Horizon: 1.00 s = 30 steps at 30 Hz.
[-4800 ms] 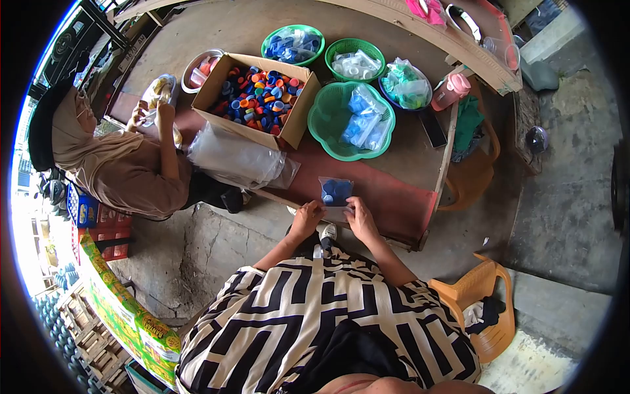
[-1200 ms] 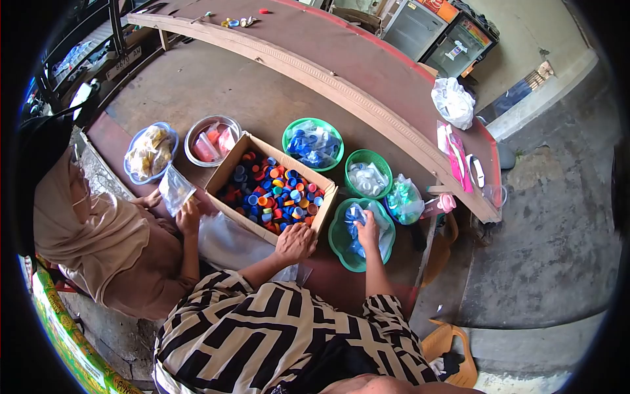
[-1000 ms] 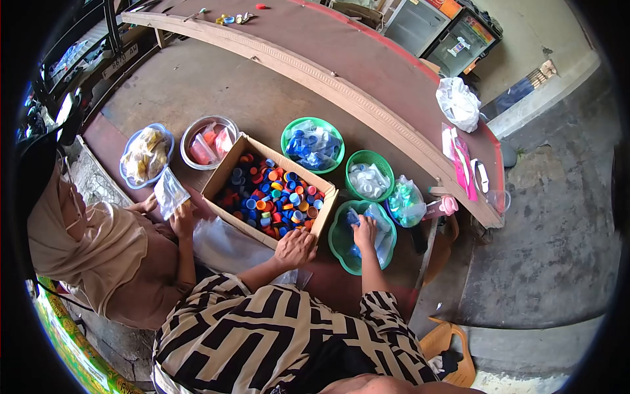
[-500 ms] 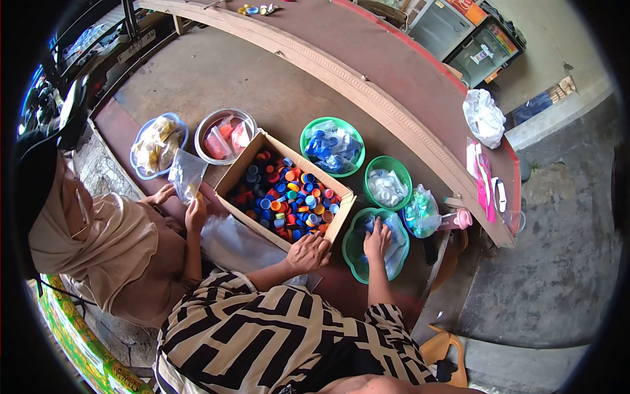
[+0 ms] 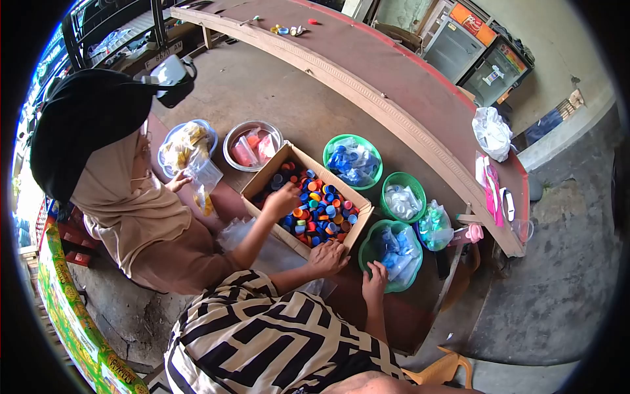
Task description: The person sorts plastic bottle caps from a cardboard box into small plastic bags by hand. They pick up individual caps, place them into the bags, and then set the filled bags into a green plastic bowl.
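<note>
An open cardboard box (image 5: 357, 231) holds a heap of bottle caps (image 5: 321, 210) in blue, orange, red and yellow. My left hand (image 5: 328, 259) is on its near right corner, fingers bent over the rim. At the near rim of the scalloped green bowl (image 5: 365, 253) is my right hand (image 5: 375, 281), fingers apart with nothing visible in them. Inside that bowl lie clear plastic bags with light blue caps (image 5: 398, 255). To my left, a co-worker's hand reaches into the box among the caps. The co-worker's other hand holds a clear bag (image 5: 205, 176) with yellow caps.
Bagged caps fill a blue-rimmed basin (image 5: 214, 134), a steel bowl (image 5: 228, 152), a green basket (image 5: 377, 172) and a smaller green basket (image 5: 420, 187). Green caps in a bag (image 5: 435, 226) sit at the right. Flat plastic bags (image 5: 275, 253) lie before the box. A wooden ledge (image 5: 367, 95) runs behind.
My right hand has drawn back from inside the green bowl to its near rim. The co-worker has leaned in and put one hand into the box. My view has shifted left.
</note>
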Each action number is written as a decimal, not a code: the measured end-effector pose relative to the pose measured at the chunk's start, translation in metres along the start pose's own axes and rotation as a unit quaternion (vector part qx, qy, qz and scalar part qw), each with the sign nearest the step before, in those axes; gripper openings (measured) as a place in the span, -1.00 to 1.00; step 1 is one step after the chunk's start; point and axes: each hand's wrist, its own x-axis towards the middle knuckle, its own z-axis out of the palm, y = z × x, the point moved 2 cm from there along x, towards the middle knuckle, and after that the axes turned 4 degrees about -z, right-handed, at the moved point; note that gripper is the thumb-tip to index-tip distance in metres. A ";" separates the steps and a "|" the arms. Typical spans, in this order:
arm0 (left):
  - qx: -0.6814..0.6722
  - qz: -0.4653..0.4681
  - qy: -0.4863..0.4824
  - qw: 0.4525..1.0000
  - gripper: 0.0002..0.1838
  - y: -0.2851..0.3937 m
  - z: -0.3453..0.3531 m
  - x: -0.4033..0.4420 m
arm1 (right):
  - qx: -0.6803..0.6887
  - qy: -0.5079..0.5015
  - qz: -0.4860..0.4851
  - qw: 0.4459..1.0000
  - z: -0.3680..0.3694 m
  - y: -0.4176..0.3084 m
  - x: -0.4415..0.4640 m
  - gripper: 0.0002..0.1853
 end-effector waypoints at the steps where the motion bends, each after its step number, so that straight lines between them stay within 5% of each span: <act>1: -0.006 -0.005 0.013 1.000 -0.62 -0.001 0.005 0.000 | 0.004 0.002 -0.002 1.000 -0.003 -0.004 -0.006 -0.68; 5: -0.052 -0.054 -0.085 0.994 -0.56 0.001 -0.008 0.013 | 0.015 0.018 -0.003 1.000 -0.005 -0.006 -0.024 -0.69; 7: -0.203 -0.044 0.021 0.978 -0.58 -0.004 -0.019 0.036 | 0.017 0.015 0.010 1.000 -0.001 -0.012 -0.027 -0.69; 11: -0.224 -0.075 0.122 0.964 -0.63 -0.001 -0.066 0.092 | 0.066 -0.007 0.039 0.997 -0.003 -0.014 -0.036 -0.70; 13: -0.260 0.028 0.215 0.941 -0.70 -0.020 -0.059 0.117 | 0.082 -0.012 0.031 0.996 -0.008 -0.024 -0.028 -0.69; 17: -0.095 -0.076 0.149 0.981 -0.74 -0.052 -0.033 0.130 | 0.076 -0.012 0.037 0.996 -0.002 -0.017 -0.029 -0.69; 23: 0.133 -0.086 0.075 0.985 -0.61 -0.063 0.006 0.134 | 0.057 -0.016 0.043 0.997 -0.003 -0.011 -0.042 -0.69; 27: 0.180 -0.103 -0.039 0.978 -0.76 -0.086 0.021 0.136 | 0.075 -0.009 0.065 0.995 -0.007 -0.012 -0.041 -0.69; 30: 0.032 -0.110 0.036 0.993 -0.86 -0.101 0.025 0.129 | 0.074 -0.007 0.066 0.995 -0.008 -0.011 -0.042 -0.70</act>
